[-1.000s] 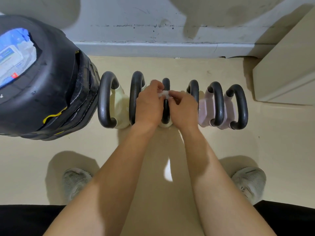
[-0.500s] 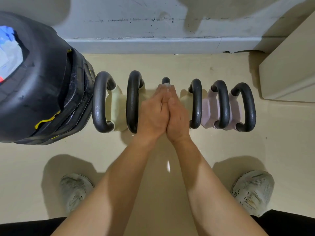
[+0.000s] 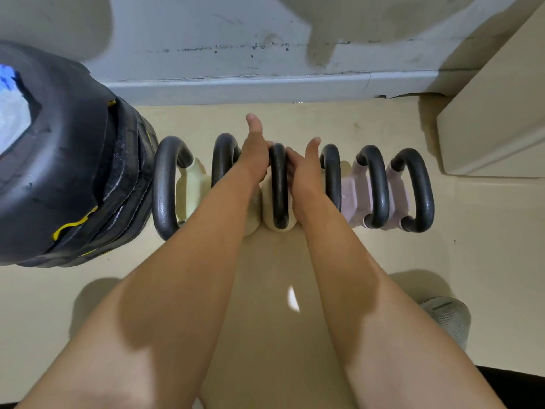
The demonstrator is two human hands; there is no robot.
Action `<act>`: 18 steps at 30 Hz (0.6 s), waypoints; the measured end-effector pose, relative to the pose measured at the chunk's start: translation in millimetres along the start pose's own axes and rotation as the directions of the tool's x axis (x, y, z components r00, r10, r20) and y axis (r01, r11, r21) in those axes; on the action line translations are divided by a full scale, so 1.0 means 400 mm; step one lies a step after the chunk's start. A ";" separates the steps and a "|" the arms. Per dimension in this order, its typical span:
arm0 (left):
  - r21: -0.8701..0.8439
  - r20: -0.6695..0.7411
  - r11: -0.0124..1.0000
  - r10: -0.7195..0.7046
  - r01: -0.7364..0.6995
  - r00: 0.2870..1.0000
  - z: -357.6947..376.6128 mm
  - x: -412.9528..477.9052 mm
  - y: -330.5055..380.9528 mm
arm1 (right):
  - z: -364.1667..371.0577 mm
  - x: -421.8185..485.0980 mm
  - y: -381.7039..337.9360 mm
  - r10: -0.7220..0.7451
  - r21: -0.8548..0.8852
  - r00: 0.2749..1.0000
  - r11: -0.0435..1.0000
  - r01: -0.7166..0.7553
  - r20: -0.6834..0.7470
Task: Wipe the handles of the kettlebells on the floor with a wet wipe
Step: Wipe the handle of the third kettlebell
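Far out to the left of the left hand stands a big black stack of round weights (image 3: 59, 172), with a blue and white pack (image 3: 11, 107) on top. Just beside the stack, the row of kettlebells starts on the floor (image 3: 486, 261). The first handle (image 3: 163, 187) and the second handle (image 3: 224, 152) are on the left side of the left hand (image 3: 253, 154). That hand is up against the left side of the middle handle (image 3: 278, 187), and its thumb sticks straight out toward the wall. The right hand (image 3: 303, 169) is against the other side of the same handle, with its thumb out too. So this handle sits between the two hands. A second ago both hands pinched a small white wet wipe at the top of this handle, and then they closed flat together over it. Now they have come apart and the dark bar shows between them. The wet wipe is out of sight; it may be under the fingers, but I cannot tell. I also cannot tell if the fingers curl round the bar or just press on it. I think the person is rubbing along this handle, so it is partly done. To the right of the right hand waits the fourth handle (image 3: 331, 172), then two pink kettlebells (image 3: 351, 199), then a pale box (image 3: 495, 119). Those handles likely still need a wipe.
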State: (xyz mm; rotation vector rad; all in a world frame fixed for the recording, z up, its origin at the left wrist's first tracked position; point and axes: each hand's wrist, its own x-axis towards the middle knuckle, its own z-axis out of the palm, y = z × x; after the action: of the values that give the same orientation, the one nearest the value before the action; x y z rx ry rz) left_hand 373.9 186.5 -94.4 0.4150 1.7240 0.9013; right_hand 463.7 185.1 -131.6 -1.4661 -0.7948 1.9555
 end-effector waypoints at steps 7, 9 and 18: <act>-0.104 -0.040 0.980 0.165 -0.168 0.986 -0.004 -0.028 -0.051 | 0.007 -0.074 0.013 -0.155 0.082 0.985 0.983 0.161 -0.074; -0.143 -0.053 0.963 0.225 -0.230 0.973 0.003 -0.061 -0.081 | 0.004 -0.094 0.021 -0.167 0.104 0.985 0.980 0.171 -0.049; -0.010 -0.191 0.923 0.376 -0.385 0.907 0.043 -0.184 -0.224 | -0.029 -0.210 0.125 -0.352 -0.124 0.935 0.931 0.344 -0.047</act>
State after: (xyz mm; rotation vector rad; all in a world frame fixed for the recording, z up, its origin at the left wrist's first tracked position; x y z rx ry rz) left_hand 429.5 85.4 -114.5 0.6699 1.8181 1.2955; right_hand 490.8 91.6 -118.1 -1.3401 -1.0701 1.6079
